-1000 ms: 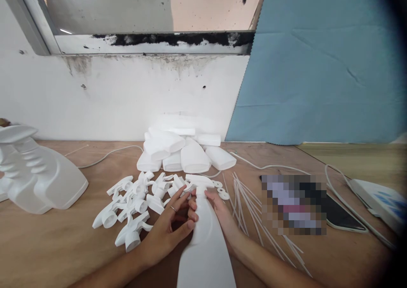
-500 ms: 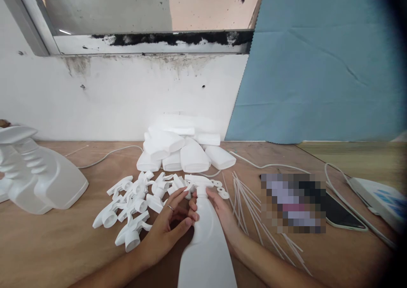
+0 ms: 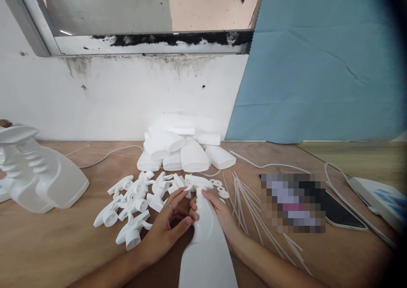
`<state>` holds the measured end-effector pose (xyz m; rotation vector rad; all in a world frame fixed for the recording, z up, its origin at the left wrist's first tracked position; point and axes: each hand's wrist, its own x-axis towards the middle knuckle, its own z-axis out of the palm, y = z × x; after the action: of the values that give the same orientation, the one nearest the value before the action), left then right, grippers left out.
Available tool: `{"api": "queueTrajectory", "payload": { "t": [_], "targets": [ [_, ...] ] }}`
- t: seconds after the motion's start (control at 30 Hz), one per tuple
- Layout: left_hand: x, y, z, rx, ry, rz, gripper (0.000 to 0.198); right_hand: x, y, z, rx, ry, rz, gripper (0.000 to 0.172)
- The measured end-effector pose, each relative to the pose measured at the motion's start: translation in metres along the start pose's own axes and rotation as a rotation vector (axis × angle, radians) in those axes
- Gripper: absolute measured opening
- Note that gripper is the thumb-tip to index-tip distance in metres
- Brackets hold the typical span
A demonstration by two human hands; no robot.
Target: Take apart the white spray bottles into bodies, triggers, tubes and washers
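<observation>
A white spray bottle (image 3: 206, 241) with its trigger head (image 3: 199, 181) on top leans toward me at the front middle. My right hand (image 3: 219, 214) is closed round its neck, thumb near the collar and fingertips curling out on the left side. My left hand (image 3: 168, 224), with a ring on one finger, is at the bottle's left. Its index fingertip meets the trigger, the other fingers bend inward and the thumb points at the neck. Just left of it lies a heap of loose white trigger heads (image 3: 131, 203).
Empty-looking white bottles (image 3: 193, 154) are piled against the wall. Fitted spray bottles (image 3: 60, 180) stand at the left. Small white washers (image 3: 219, 188), thin white tubes (image 3: 251, 207), a phone (image 3: 343, 211), a cable (image 3: 270, 166) and a white box (image 3: 381, 199) lie to the right.
The trigger head has shifted very slightly, and the right thumb covers more of the collar. Both hands otherwise keep their places at the bottle.
</observation>
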<state>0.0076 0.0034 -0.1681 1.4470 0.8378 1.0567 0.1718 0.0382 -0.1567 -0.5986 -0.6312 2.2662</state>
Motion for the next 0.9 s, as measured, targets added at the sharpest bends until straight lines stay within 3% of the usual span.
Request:
{"api": "queueTrajectory", "payload": {
  "t": [0.2, 0.37, 0.57, 0.8, 0.9],
  "targets": [
    [0.000, -0.002, 0.000, 0.000, 0.003, 0.013, 0.052, 0.002, 0.001, -0.005, 0.023, 0.008, -0.058, 0.045],
    [0.000, -0.002, 0.000, 0.019, 0.002, 0.017, 0.051, 0.003, 0.000, -0.008, 0.001, -0.027, 0.029, 0.039],
    [-0.001, -0.002, 0.000, -0.004, -0.013, 0.019, 0.050, 0.001, 0.000, -0.004, 0.060, -0.011, -0.016, 0.044],
    [0.001, -0.004, -0.001, 0.004, -0.007, 0.023, 0.050, 0.005, 0.002, -0.012, 0.042, 0.012, 0.050, 0.046],
    [0.001, -0.004, -0.002, 0.019, -0.007, 0.026, 0.050, 0.004, 0.002, -0.010, 0.081, 0.041, -0.033, 0.040]
  ]
}}
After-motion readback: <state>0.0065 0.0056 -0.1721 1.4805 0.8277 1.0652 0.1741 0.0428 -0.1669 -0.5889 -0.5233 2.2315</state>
